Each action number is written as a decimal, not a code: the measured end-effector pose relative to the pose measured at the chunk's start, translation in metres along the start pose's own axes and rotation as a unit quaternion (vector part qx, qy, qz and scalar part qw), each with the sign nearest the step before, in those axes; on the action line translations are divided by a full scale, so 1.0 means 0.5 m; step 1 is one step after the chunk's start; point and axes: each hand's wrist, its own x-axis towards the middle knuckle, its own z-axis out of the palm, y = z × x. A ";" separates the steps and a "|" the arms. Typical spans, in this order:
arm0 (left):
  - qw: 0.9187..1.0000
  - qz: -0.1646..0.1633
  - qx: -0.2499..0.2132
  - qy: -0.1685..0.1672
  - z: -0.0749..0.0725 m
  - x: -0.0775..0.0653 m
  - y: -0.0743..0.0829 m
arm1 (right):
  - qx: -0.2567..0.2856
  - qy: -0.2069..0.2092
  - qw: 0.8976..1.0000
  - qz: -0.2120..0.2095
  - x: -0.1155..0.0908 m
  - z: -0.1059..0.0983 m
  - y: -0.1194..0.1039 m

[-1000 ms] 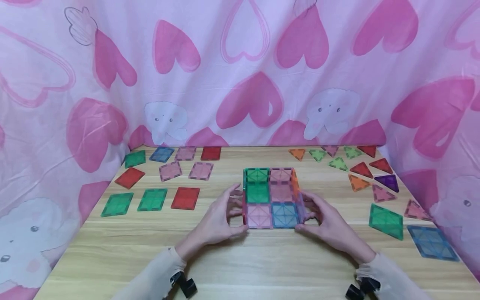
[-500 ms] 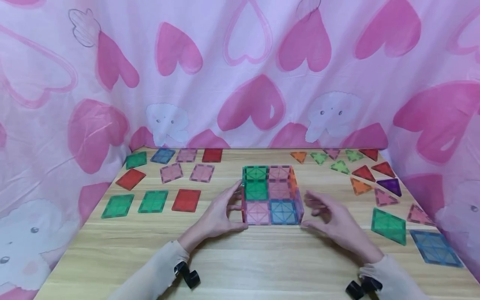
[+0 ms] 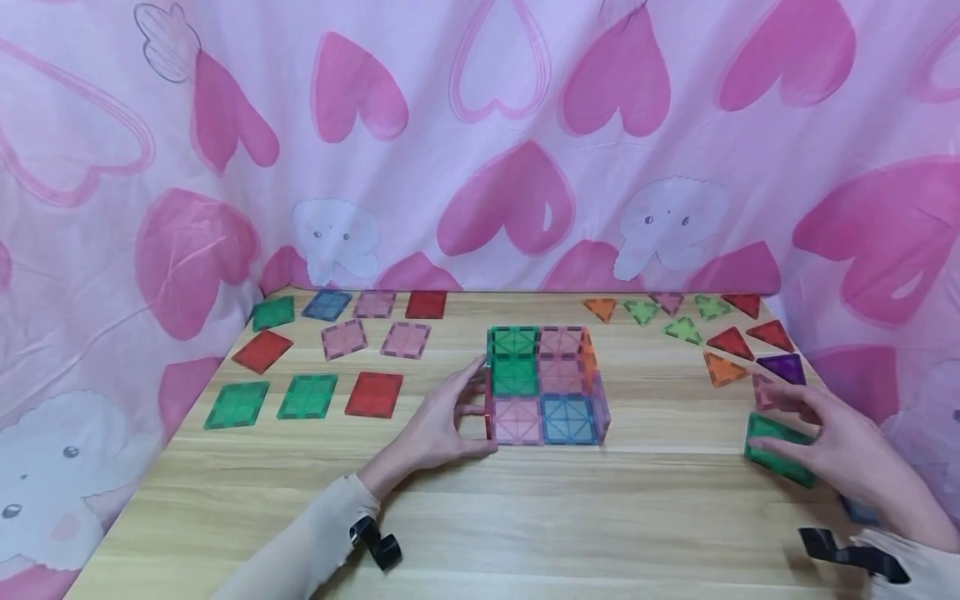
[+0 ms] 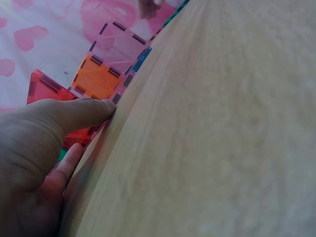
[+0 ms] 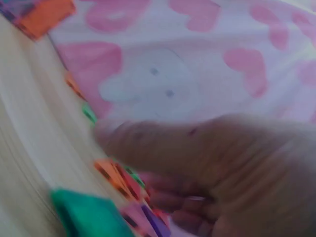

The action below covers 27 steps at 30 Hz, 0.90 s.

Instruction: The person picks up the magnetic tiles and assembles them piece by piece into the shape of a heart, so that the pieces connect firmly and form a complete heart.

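A low box of translucent magnetic tiles [image 3: 543, 387] stands mid-table, with green, pink and blue squares across its floor and back. Orange and pink tiles form its right wall; red shows at the left. My left hand [image 3: 442, 417] rests against that left side, the thumb at the near left corner. In the left wrist view the thumb [image 4: 89, 112] lies along the box's front base, in front of a red tile [image 4: 47, 89]. Over at the right, my right hand [image 3: 847, 450] is above a green square tile [image 3: 768, 467], its thumb overlapping it from above; the right wrist view is blurred.
Loose square tiles, among them a red one [image 3: 373, 394] and a green one [image 3: 307, 396], lie on the left. Several triangles, such as an orange one [image 3: 723, 369], lie back right. A blue tile [image 3: 858, 510] is mostly hidden under the right wrist. A pink curtain [image 3: 502, 200] borders the table.
My right hand has left the box's right side and moved right to the green square tile. My left hand stays at the box's left side.
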 end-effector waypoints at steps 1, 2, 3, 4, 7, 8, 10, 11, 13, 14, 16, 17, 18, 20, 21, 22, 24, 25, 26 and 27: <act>1.000 -0.001 0.001 0.000 0.000 0.000 0.000 | -0.006 -0.016 1.000 0.007 -0.003 -0.005 0.010; 1.000 -0.001 0.001 0.000 0.000 0.001 -0.001 | -0.010 -0.032 0.999 0.011 -0.005 -0.009 0.019; 1.000 0.000 0.001 0.000 0.000 0.001 -0.001 | -0.016 -0.049 0.999 0.017 -0.005 -0.011 0.025; 1.000 0.000 0.001 0.000 0.000 0.001 -0.002 | -0.024 -0.062 0.998 0.019 -0.006 -0.013 0.031; 1.000 0.000 0.001 0.000 0.000 0.001 -0.001 | -0.058 -0.081 0.995 0.011 -0.005 -0.014 0.041; 1.000 -0.001 0.000 0.000 0.000 0.001 -0.001 | -0.067 -0.083 0.994 0.005 -0.005 -0.012 0.043; 1.000 -0.004 0.000 -0.001 0.000 0.001 0.000 | -0.083 -0.076 0.993 -0.019 -0.003 -0.008 0.045; 1.000 -0.006 -0.001 -0.001 0.000 0.001 0.000 | -0.083 -0.076 0.993 -0.030 -0.001 -0.006 0.044; 1.000 -0.008 -0.002 0.000 -0.001 0.000 0.001 | -0.075 -0.076 0.993 -0.052 0.004 -0.001 0.041; 1.000 -0.009 -0.002 0.000 -0.001 0.000 0.001 | -0.070 -0.078 0.993 -0.060 0.007 0.002 0.038; 1.000 -0.008 0.000 0.001 -0.002 0.000 0.002 | -0.061 -0.081 0.992 -0.073 0.011 0.007 0.030; 1.000 -0.007 0.000 0.000 -0.002 0.001 0.002 | -0.054 -0.085 0.992 -0.074 0.011 0.010 0.026; 1.000 -0.006 0.001 0.000 -0.001 0.001 0.001 | -0.049 -0.086 0.992 -0.072 0.010 0.014 0.021; 1.000 -0.005 0.002 -0.001 0.000 0.002 0.001 | -0.028 -0.087 0.993 -0.073 0.009 0.024 0.011; 1.000 -0.005 0.003 -0.002 0.000 0.002 0.000 | -0.012 -0.084 0.993 -0.077 0.007 0.030 0.005; 1.000 -0.005 0.002 -0.002 0.001 0.002 0.000 | 0.003 -0.079 0.993 -0.083 0.006 0.037 -0.001; 1.000 -0.007 0.004 -0.002 0.001 0.001 -0.001 | 0.037 -0.066 0.991 -0.107 0.003 0.052 -0.017; 1.000 -0.008 0.004 -0.002 0.001 0.001 -0.001 | 0.068 -0.058 0.988 -0.127 0.003 0.061 -0.026; 1.000 -0.008 0.006 -0.001 0.001 0.001 -0.001 | 0.102 -0.054 0.982 -0.147 0.002 0.070 -0.037; 1.000 -0.008 0.007 -0.001 0.000 0.001 -0.001 | 0.136 -0.058 0.976 -0.158 0.002 0.078 -0.050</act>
